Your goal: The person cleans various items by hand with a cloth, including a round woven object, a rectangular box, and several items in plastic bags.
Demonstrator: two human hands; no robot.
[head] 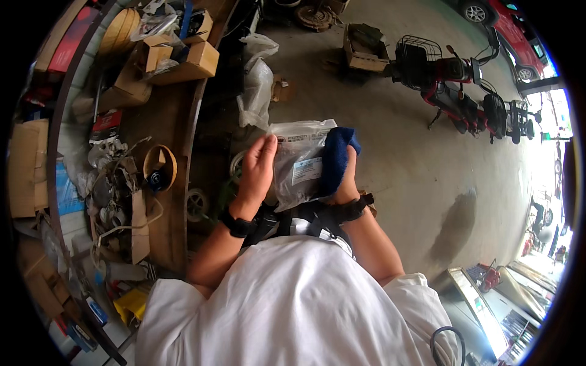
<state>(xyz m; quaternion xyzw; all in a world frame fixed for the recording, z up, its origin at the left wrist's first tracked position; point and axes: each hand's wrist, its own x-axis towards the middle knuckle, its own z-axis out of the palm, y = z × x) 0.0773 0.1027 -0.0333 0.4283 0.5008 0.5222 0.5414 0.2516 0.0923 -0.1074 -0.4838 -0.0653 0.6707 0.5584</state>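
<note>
A clear plastic bag (288,160) with printing and a white-and-blue label is held up in front of my chest. My left hand (260,167) grips its left edge between thumb and fingers. In my right hand (347,178) is a folded dark blue cloth (338,158), pressed against the right side of the bag. The right fingers are mostly hidden behind the cloth and bag. What the bag contains cannot be made out clearly. Both wrists wear black bands.
Left of me, a wooden shelf (169,110) bears cardboard boxes (201,59), a round basket (160,168) and tangled parts. Crumpled plastic wrap (256,91) lies beyond the bag. A carton (365,50) and a parked electric scooter (453,91) stand on the concrete floor (403,183), with a red car (512,36) farther off.
</note>
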